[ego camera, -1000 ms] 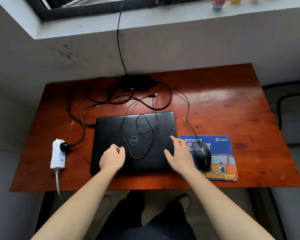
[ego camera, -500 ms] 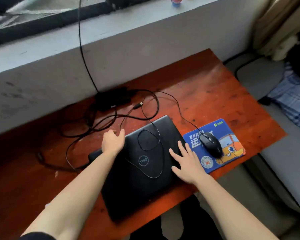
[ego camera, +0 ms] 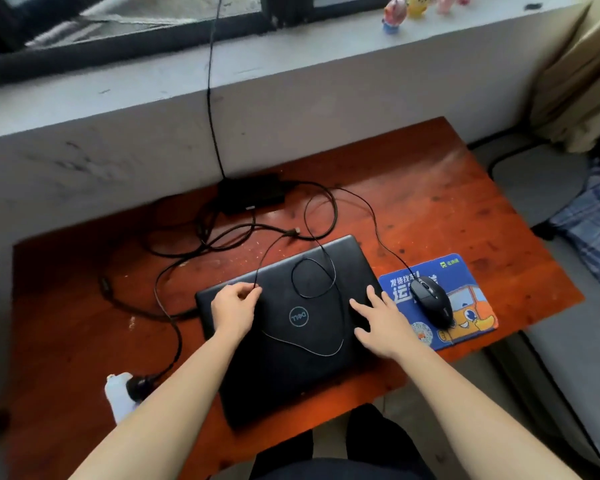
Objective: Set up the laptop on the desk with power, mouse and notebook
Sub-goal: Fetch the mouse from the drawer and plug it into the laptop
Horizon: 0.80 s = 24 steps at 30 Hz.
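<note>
Nearest the camera, two bare forearms reach over the front edge of one reddish wooden desk (ego camera: 465, 209). One white power strip (ego camera: 118, 398) lies at the desk's near left with one black plug in it. One closed black laptop (ego camera: 291, 358) lies angled at the desk's middle. The left hand (ego camera: 232, 308) rests on the lid's far left part, its fingers pinching a thin black mouse cable (ego camera: 326, 275) that loops across the lid. The right hand (ego camera: 381, 322) lies flat on the lid's right side, fingers spread, gripping nothing. Just right of the laptop, one black mouse (ego camera: 432, 301) sits on one blue mouse pad (ego camera: 465, 282). Beyond, tangled cords lead to one black power adapter (ego camera: 253, 192) by the wall. Farthest, three small figurines (ego camera: 416, 8) stand on the windowsill.
</note>
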{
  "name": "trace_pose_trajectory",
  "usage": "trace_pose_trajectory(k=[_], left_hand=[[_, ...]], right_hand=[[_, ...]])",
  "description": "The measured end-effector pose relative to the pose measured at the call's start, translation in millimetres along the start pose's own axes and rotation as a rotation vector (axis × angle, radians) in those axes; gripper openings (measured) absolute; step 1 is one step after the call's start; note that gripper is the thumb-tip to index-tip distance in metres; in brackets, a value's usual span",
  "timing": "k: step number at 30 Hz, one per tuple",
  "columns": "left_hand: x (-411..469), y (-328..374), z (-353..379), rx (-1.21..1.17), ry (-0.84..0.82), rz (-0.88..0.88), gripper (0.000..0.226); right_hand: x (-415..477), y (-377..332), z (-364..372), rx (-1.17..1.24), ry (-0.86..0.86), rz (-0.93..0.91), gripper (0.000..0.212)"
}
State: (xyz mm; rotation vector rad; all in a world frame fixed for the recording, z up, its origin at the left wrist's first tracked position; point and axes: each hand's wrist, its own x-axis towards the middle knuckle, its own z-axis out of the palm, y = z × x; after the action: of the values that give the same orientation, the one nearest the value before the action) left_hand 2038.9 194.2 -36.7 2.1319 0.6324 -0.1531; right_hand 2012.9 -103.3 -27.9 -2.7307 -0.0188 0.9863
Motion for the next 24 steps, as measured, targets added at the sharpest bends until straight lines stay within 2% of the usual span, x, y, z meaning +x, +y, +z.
trace_pose_trajectory(k=[3, 7, 11, 13, 16, 19, 22, 24], left_hand=[[-23.2, -4.6, -16.0, -0.017, 0.062, 0.017, 0.002], [-62.3, -6.8, -40.5, -0.105, 0.190, -0.065, 0.009], [-101.7, -14.8, -44.6, -0.298, 0.283, -0.223, 0.011], [-120.2, -19.2, -38.8, -0.392, 0.336, -0.303, 0.018], [-147.0, -25.5, -27.9, -0.558, 0.433, -0.424, 0.043], [-166.2, -36.6, -17.1, -0.586, 0.410, -0.431, 0.061], [-173.0, -44.9, -9.0, -0.504, 0.311, -0.402, 0.038], [-171.1, -47.9, -6.7, -0.465, 0.238, -0.417, 0.035]], right_hand=[[5.9, -4.1, -14.3, 0.166, 0.115, 0.068, 0.050], [7.1, -27.1, -27.0, 0.407, 0.225, 0.059, 0.054], [-4.2, -55.4, -16.1, 0.417, 0.246, -0.104, 0.062], [-12.8, -62.7, -6.6, 0.406, 0.230, -0.206, 0.059], [-23.9, -65.5, 8.5, 0.312, 0.143, -0.424, 0.047], [-33.0, -61.9, 27.8, 0.077, -0.026, -0.618, 0.047], [-38.0, -54.6, 41.8, -0.218, -0.071, -0.742, 0.047], [-38.2, -49.0, 43.1, -0.325, -0.033, -0.753, 0.041]])
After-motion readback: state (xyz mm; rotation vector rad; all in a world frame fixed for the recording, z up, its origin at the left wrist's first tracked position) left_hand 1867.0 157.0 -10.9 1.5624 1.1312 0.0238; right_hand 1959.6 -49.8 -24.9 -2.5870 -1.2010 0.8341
